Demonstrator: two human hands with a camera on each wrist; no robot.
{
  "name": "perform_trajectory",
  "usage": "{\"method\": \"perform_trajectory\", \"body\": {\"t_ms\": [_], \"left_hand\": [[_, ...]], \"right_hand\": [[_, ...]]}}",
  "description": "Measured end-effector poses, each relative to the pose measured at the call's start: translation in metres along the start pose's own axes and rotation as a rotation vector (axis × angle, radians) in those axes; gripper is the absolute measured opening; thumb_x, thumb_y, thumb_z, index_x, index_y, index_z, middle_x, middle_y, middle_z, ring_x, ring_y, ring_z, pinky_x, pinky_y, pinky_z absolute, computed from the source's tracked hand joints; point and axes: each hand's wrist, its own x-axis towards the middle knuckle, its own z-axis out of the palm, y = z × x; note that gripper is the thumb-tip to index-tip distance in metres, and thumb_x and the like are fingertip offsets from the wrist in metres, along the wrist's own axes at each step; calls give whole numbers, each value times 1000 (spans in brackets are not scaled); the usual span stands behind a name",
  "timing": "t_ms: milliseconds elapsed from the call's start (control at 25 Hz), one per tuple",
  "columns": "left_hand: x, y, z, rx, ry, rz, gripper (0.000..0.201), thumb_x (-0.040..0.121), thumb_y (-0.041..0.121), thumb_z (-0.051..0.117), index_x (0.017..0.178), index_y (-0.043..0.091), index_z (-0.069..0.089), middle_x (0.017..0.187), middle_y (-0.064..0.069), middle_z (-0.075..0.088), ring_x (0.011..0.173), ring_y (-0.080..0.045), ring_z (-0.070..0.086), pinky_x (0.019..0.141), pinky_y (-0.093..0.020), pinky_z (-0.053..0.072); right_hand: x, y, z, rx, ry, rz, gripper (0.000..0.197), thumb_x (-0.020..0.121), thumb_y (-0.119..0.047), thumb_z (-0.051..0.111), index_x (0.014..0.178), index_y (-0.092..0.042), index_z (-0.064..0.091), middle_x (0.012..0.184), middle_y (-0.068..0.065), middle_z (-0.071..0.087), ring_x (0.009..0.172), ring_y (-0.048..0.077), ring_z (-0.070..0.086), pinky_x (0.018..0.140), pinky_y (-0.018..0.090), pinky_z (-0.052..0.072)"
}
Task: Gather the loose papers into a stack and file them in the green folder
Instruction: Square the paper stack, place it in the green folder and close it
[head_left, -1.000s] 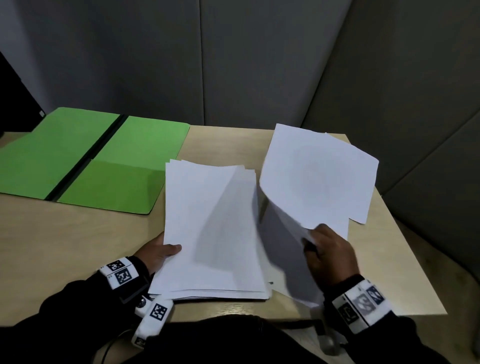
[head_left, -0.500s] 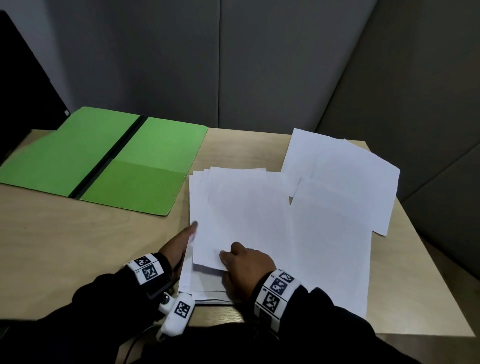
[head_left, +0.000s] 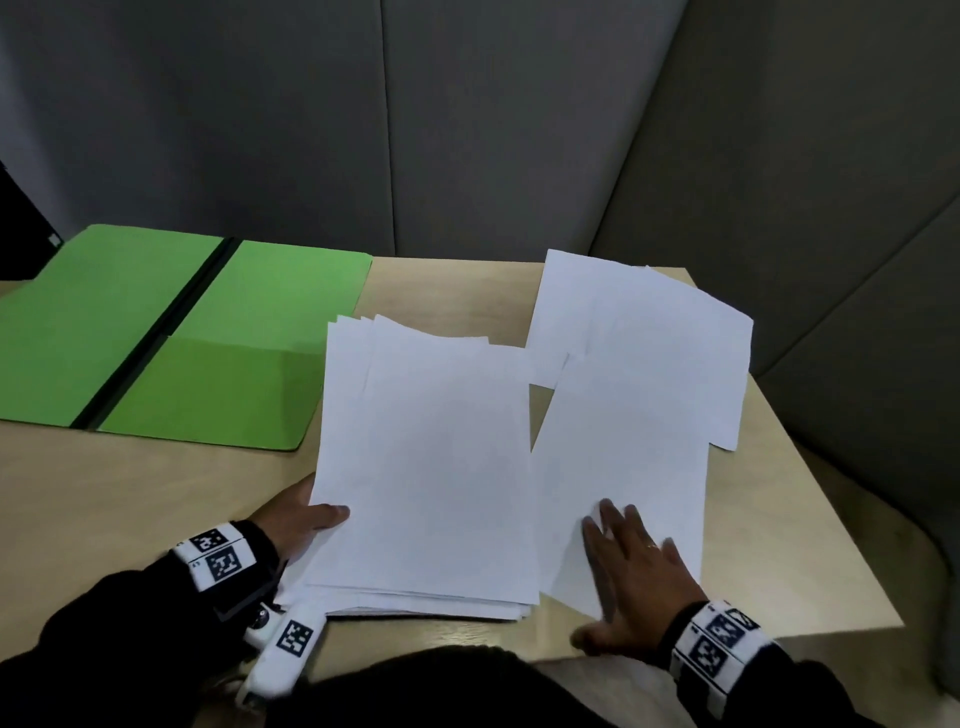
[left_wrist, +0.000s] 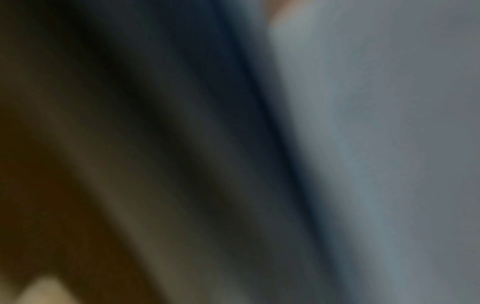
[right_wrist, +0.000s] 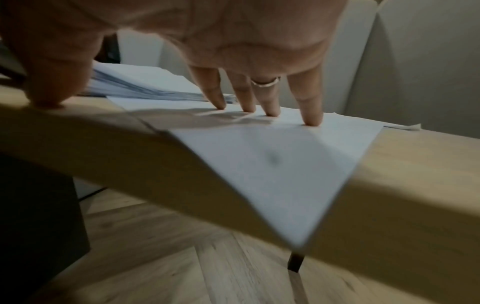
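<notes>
The green folder (head_left: 182, 338) lies open at the table's far left. A thick stack of white papers (head_left: 431, 467) sits in the middle. My left hand (head_left: 296, 519) holds its near left edge, thumb on top and fingers hidden beneath. To the right lies a loose sheet (head_left: 623, 457), with more loose sheets (head_left: 654, 322) behind it. My right hand (head_left: 631, 566) rests flat on the near sheet, fingers spread. In the right wrist view the fingertips (right_wrist: 270, 110) press the sheet (right_wrist: 272, 164), whose corner hangs over the table's front edge. The left wrist view is a dark blur.
The wooden table (head_left: 130, 519) has bare surface in front of the folder. Grey padded wall panels (head_left: 519, 130) close off the back and right side. The table's right edge (head_left: 831, 519) runs close to the loose sheets.
My right hand laid the lifted sheet on the stack, then moved right and now lies flat on the near loose sheet. My left hand stays at the stack's left edge.
</notes>
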Motion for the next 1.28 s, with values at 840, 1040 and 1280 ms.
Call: {"method": "perform_trajectory", "body": {"t_ms": [840,1040,1280], "left_hand": [[17,1,23,-90,33,-130,58,79,-17,54,135,-9,39,107,-13,61,88,-25,57,96,-38,38],[17,4,26,-164,181,-179,39,97,10,45,134,-1,48,119,-9,60,107,-28,57,90,-30,42],[19,2,26,-99,93,-149,35,86,12,65,119,8,55,101,0,62,75,-6,65,71,-18,50]], "right_hand": [[16,-48,-35,374,409,-347,72,73,-29,17,143,-32,30,153,0,27,142,16,26,117,45,21],[42,-91,-39,97,154,-408,70,75,-27,18,145,-25,22,155,6,19,143,21,16,112,54,15],[52,-103,-22,10,196,-480,64,79,-47,29,138,-21,34,145,12,36,138,29,27,104,62,26]]}}
